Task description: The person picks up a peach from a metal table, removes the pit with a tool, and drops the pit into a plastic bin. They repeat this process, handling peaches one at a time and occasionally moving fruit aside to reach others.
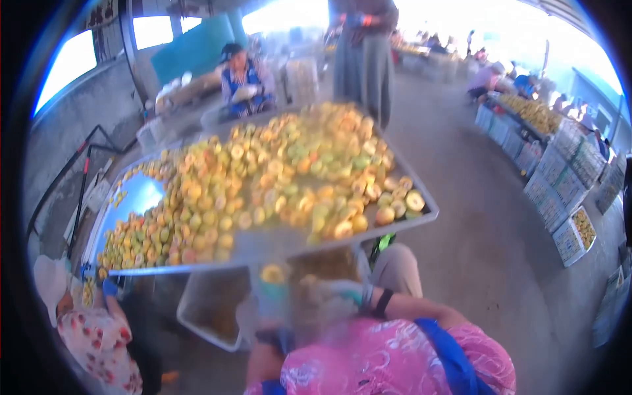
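Observation:
My left hand point(268, 299), in a pale glove, is below the near edge of a metal tray table, its fingers closed around a yellow halved fruit point(272, 274). To its right is my gloved right hand point(337, 290), with fingers too smeared to show their grip. The tray point(263, 244) carries a wide heap of halved yellow-orange fruit point(263, 178), which looks like peaches or apricots. Under the tray edge, a pale plastic crate point(217, 309) stands left of my hands. Another bin point(329, 263) lies just behind them, its contents blurred.
A person in a floral top point(99, 342) works at the tray's near left corner. Another sits point(245, 82) behind the tray, and one stands point(365, 59) at its far side. Stacked crates point(559, 171) line a second fruit table point(533, 113) at right.

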Tool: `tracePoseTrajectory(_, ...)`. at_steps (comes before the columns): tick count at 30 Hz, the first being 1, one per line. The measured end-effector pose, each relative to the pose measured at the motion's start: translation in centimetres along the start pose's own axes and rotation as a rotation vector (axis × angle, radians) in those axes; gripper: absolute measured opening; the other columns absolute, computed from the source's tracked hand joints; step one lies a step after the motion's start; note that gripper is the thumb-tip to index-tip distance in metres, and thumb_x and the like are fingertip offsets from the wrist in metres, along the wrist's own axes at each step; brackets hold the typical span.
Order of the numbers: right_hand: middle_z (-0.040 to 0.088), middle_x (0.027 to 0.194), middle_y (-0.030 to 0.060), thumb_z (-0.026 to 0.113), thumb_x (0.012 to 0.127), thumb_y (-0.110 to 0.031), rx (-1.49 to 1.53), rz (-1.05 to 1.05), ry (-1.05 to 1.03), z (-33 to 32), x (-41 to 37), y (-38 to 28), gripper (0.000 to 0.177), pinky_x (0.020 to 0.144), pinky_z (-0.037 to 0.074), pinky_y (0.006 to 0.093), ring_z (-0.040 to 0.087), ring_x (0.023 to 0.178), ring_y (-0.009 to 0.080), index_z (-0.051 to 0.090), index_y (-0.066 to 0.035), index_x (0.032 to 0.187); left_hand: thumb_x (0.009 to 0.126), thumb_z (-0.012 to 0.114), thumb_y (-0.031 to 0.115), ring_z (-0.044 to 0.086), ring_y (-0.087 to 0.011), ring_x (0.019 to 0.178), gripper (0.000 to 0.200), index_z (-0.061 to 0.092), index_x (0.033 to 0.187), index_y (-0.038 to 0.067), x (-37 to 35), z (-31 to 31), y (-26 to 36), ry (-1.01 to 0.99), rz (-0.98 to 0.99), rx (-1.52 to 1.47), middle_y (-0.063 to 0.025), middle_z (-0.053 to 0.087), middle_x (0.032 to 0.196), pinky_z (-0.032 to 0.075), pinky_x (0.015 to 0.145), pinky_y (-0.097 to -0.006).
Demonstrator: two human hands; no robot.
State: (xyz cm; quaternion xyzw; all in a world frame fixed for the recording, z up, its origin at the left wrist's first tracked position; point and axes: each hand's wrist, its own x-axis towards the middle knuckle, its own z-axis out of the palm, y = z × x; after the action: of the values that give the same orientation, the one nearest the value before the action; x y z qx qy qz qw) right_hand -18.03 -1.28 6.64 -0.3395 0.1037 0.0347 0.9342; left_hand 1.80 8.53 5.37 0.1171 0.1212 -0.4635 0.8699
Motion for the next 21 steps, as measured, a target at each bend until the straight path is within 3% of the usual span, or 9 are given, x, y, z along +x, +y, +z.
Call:
tracePoseTrajectory(2, 0.06, 0.083, -0.0029, 0.055, 0.096, -0.031, 0.132, 0.109, -0.016, -4.1, 1.7, 0.6, 0.027, 0.089, 0.05, 0.0421, 0.059, 0.075, 0.0167, 0.058, -0.017, 0.119, 0.094, 0.058, 0.032, 0.057, -0.0171, 0.089, 0.029, 0.059, 0.108, 0.005, 3.5, -5.8, 7.2, -0.09, 0.434, 0.538, -0.0066, 0.061, 0.099, 0.052, 0.077, -0.0335)
tracePoseTrajectory(3, 0.058, 0.085, -0.0043, 0.05, 0.1, -0.032, 0.245, 0.009, 0.029, -1.2, 0.8, -0.5, 0.035, 0.053, 0.048, 0.0178, 0.057, 0.065, 0.0045, 0.054, -0.01, 0.126, 0.096, 0.056, 0.029, 0.057, -0.0166, 0.092, 0.029, 0.059, 0.11, 0.004, 2.7, -5.8, 9.3, -0.001, 0.697, 0.884, -0.0071, 0.061, 0.102, 0.05, 0.081, -0.0323)
tracePoseTrajectory(5, 0.033, 0.057, -0.0071, 0.047, 0.097, -0.051, 0.298, 0.189, 0.097, -3.6, 1.7, -0.3, 0.036, 0.034, 0.027, 0.022, 0.029, 0.038, 0.004, 0.058, -0.017, 0.101, 0.097, 0.055, 0.026, 0.056, -0.016, 0.095, 0.028, 0.059, 0.111, 0.003, 1.8, -5.9, 11.8, 0.119, 0.934, 1.263, -0.0077, 0.061, 0.104, 0.049, 0.084, -0.0312)
tracePoseTrajectory(8, 0.037, 0.058, -0.0075, 0.046, 0.096, -0.054, 0.169, 0.244, 0.469, -9.4, 5.9, 3.8, 0.037, 0.033, 0.024, 0.0239, 0.029, 0.038, 0.0057, 0.059, -0.019, 0.1, 0.096, 0.055, 0.031, 0.053, -0.0295, 0.113, 0.045, 0.053, 0.123, -0.003, 3.7, -5.3, 12.2, 0.224, 1.093, 1.596, -0.0184, 0.056, 0.123, 0.041, 0.101, -0.0376)
tracePoseTrajectory(10, 0.056, 0.078, -0.0007, 0.049, 0.095, -0.053, 0.096, 0.169, 0.427, -10.5, 6.9, 5.0, 0.041, 0.054, 0.043, 0.0274, 0.05, 0.064, 0.0133, 0.061, -0.017, 0.111, 0.095, 0.056, 0.018, 0.053, -0.0186, 0.107, 0.035, 0.053, 0.124, -0.001, 7.1, -5.1, 10.5, -0.225, 1.416, 2.485, -0.0105, 0.057, 0.12, 0.044, 0.094, -0.0306)
tracePoseTrajectory(12, 0.061, 0.117, 0.0049, 0.047, 0.1, -0.037, 0.082, 0.058, 0.421, -8.5, 7.4, 4.0, 0.037, 0.091, 0.048, 0.0345, 0.057, 0.103, 0.0167, 0.054, -0.009, 0.124, 0.092, 0.061, 0.018, 0.053, -0.0218, 0.109, 0.047, 0.046, 0.132, -0.001, 10.8, -4.2, 7.2, -0.124, 1.212, 2.11, -0.0122, 0.054, 0.125, 0.044, 0.096, -0.0333)
tracePoseTrajectory(14, 0.062, 0.111, 0.0038, 0.048, 0.1, -0.036, -0.024, 0.024, 0.278, -10.1, 9.1, 4.6, 0.039, 0.087, 0.051, 0.0339, 0.06, 0.097, 0.0167, 0.054, -0.006, 0.124, 0.089, 0.064, 0.019, 0.053, -0.0286, 0.114, 0.056, 0.04, 0.137, 0.003, 15.5, -4.8, 4.8, 0.0, 0.797, 2.165, -0.0168, 0.051, 0.128, 0.042, 0.099, -0.0385)
tracePoseTrajectory(16, 0.063, 0.109, 0.0068, 0.043, 0.102, -0.035, -0.827, -0.189, 0.303, -13.0, 10.7, 5.6, 0.042, 0.083, 0.051, 0.0343, 0.06, 0.095, 0.0167, 0.052, -0.002, 0.125, 0.086, 0.066, 0.022, 0.049, -0.0372, 0.118, 0.063, 0.037, 0.14, 0.009, 15.6, -0.6, 2.1, -0.2, 0.912, 2.289, -0.0209, 0.047, 0.131, 0.041, 0.1, -0.0427)
tracePoseTrajectory(21, 0.053, 0.1, 0.0117, 0.041, 0.094, -0.013, -0.748, -0.282, -0.01, -18.9, 11.5, 8.6, 0.027, 0.091, 0.043, 0.0349, 0.053, 0.099, 0.0257, 0.054, -0.005, 0.116, 0.08, 0.068, 0.028, 0.049, -0.0415, 0.116, 0.062, 0.045, 0.135, 0.009, 19.3, 0.3, -1.0, -0.316, 1.04, 2.417, -0.023, 0.048, 0.129, 0.043, 0.098, -0.0462)
